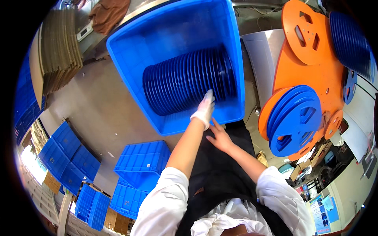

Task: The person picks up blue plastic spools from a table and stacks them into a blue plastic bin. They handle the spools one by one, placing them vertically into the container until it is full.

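A large blue plastic bin (pixel 132 84) stands in front of me. Inside it a long row of dark blue plastic reels (pixel 185 80) lies on edge, packed side by side. My left hand (pixel 204 109), in a white glove, reaches over the bin's near wall with its fingers stretched out. Its fingertips are at the near side of the reels, toward the right end; whether they touch cannot be made out. Just outside that near wall, my bare right hand (pixel 220 137) has its fingers apart and holds nothing, close to the left wrist.
On the right, an orange rack (pixel 330 74) carries a stack of blue reels (pixel 295 122) and an orange reel (pixel 301 31). Blue crates (pixel 143 159) stand on the floor at lower left. Stacked cardboard sheets (pixel 59 47) rise at upper left, near a brown cloth (pixel 108 15).
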Available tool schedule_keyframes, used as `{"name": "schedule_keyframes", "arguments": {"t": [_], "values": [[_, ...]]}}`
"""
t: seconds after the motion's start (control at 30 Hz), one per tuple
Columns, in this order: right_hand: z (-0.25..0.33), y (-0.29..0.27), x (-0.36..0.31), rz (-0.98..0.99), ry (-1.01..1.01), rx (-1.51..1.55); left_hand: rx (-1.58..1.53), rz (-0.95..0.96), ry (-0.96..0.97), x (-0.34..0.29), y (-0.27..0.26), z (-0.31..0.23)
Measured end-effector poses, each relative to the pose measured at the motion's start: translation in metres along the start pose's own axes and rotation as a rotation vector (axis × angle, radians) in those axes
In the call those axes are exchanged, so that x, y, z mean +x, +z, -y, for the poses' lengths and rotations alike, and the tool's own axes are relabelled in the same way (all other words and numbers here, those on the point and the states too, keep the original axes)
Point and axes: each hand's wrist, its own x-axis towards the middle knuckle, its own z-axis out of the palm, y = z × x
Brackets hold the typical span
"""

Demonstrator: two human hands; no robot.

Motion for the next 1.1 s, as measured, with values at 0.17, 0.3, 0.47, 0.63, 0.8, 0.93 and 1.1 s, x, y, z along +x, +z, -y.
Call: {"name": "schedule_keyframes", "arguments": {"t": [0.17, 0.3, 0.47, 0.63, 0.8, 0.93, 1.1], "values": [[0.034, -0.109, -0.111, -0.326, -0.277, -0.321, -1.412, -0.246, -0.349, -0.115, 0.029, 0.071], [0.016, -0.165, -0.166, -0.892, 0.021, -0.527, -1.25, -0.373, -0.526, -0.179, 0.072, 0.17], [-0.071, -0.138, -0.191, -0.792, 0.39, -0.335, -1.173, -0.398, -0.445, -0.222, 0.057, 0.159], [-0.062, -0.135, -0.192, -0.663, 0.435, -0.527, -1.012, -0.436, -0.266, -0.223, 0.054, 0.152], [-0.042, -0.152, -0.196, -0.58, 0.514, -0.565, -0.64, -0.476, -0.109, -0.223, 0.022, 0.129], [-0.023, -0.168, -0.225, -1.034, 0.212, -0.599, -0.527, -0.486, -0.091, -0.268, -0.023, 0.077], [0.072, -0.245, -0.261, -1.315, -0.056, -0.33, -0.798, -0.501, -0.009, -0.279, -0.03, 0.083]]}}
